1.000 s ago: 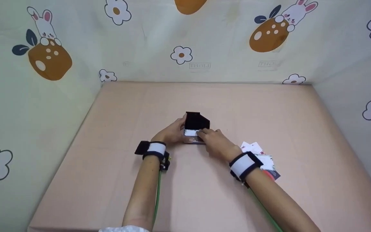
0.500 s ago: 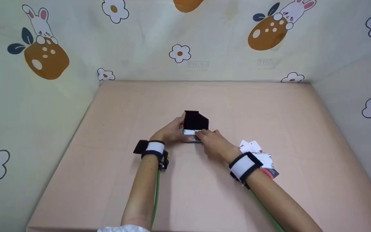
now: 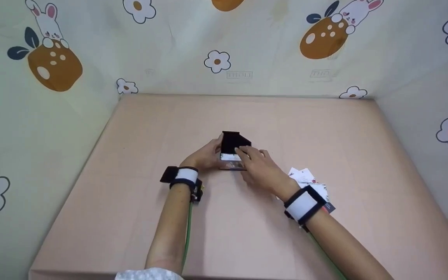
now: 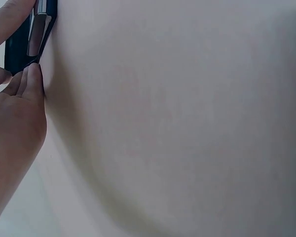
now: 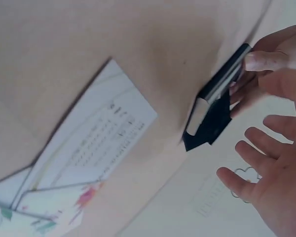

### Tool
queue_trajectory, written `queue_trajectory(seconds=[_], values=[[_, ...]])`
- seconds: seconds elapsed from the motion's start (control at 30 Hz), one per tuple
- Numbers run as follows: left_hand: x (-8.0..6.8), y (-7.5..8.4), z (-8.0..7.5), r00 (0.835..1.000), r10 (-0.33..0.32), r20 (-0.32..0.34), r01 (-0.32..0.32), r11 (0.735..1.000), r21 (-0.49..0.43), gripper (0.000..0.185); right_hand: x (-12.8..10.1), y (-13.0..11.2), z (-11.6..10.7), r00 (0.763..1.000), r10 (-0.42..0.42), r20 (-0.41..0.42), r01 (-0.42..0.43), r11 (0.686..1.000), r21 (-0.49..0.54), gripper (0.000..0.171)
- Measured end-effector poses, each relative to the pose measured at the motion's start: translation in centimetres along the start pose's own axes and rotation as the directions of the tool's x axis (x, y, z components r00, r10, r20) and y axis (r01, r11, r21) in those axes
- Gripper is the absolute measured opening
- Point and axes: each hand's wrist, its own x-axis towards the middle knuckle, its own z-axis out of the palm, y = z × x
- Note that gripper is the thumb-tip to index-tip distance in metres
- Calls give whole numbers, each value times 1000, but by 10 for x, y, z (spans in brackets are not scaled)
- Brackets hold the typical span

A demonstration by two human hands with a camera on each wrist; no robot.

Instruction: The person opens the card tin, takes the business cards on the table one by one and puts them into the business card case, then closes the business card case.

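A pink tabletop (image 3: 247,233) was enclosed by pale walls (image 3: 177,46) printed with flowers and rabbits. At its middle a black card case (image 3: 233,149) with its flap raised was gripped at its left edge by the left hand (image 3: 204,157). Above the case the right hand (image 3: 261,169) was held with fingers (image 5: 256,150) spread, gripping nothing. Right of the case, loose cards (image 3: 311,186) were lying fanned

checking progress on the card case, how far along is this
Partly done, it seems: a white card already sits in the open black case. In hand: the left hand holds the case and the right hand reaches over its flap. Left: a pile of cards still lies on the table.
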Motion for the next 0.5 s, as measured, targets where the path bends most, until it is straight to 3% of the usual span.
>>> queue_trajectory(seconds=[0.2,0.5], values=[[-3,2,-1,998,-62,-14,62,998,24,117,-12,-1,-9,1000,-2,-19,1,997,-72,79],[-4,4,1,999,-44,-19,45,999,20,119,-43,14,-14,999,49,-7,-49,996,-69,96]])
